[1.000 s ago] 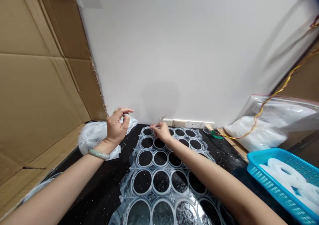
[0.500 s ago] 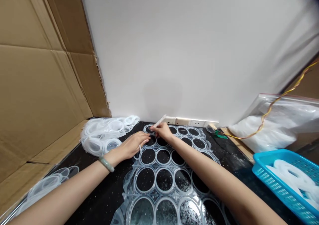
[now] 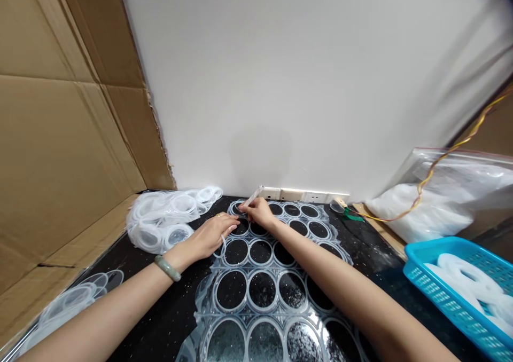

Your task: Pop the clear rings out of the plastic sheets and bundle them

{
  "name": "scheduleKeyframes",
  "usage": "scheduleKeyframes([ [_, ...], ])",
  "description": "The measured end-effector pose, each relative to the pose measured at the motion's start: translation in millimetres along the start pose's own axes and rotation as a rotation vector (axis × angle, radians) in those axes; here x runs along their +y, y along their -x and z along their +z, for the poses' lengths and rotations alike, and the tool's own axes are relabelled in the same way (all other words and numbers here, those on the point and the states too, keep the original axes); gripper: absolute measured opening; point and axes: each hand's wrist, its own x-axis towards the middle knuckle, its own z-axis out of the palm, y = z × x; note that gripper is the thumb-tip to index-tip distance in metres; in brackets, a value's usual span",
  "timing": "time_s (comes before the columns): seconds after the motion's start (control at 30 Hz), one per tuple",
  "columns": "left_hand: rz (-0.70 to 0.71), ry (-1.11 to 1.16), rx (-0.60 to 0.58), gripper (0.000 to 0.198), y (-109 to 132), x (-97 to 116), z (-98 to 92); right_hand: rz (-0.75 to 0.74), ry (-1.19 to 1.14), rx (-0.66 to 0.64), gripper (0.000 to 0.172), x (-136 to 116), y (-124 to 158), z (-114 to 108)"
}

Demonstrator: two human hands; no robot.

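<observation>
A clear plastic sheet (image 3: 256, 264) with rows of round white-rimmed openings lies on the black tabletop. My left hand (image 3: 212, 235) rests flat on the sheet's far left part, fingers stretched out. A thin white strip (image 3: 223, 239) shows by its thumb side; whether the hand touches it I cannot tell. Close beside it, my right hand (image 3: 259, 212) is closed around a slim white pen-like tool (image 3: 253, 196). The tool tilts up to the right, its lower end near a far-left ring of the sheet. Its working tip is too small to make out.
Translucent rings (image 3: 160, 218) are heaped at the back left, with looser rings (image 3: 72, 298) nearer. A blue basket (image 3: 444, 287) holding white rings stands at right, before a plastic bag (image 3: 425, 207). Cardboard (image 3: 72, 138) rises at left; a power strip (image 3: 292, 195) runs along the wall.
The whole view has shifted slightly to the left. Both hands stay in nearly the same place on the sheet, and the right hand still holds the white tool.
</observation>
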Motion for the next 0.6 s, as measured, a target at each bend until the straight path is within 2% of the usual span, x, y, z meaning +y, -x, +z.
scheduleKeyframes([
  [0.43,0.006,0.005,0.026,0.029,-4.2,2.0,-0.4,-0.057,0.005,0.022,0.015,0.7,3.6,0.8],
  [0.6,0.007,-0.001,0.022,0.030,-3.1,-1.3,3.1,-0.012,-0.013,0.027,0.018,-1.0,4.9,1.2],
])
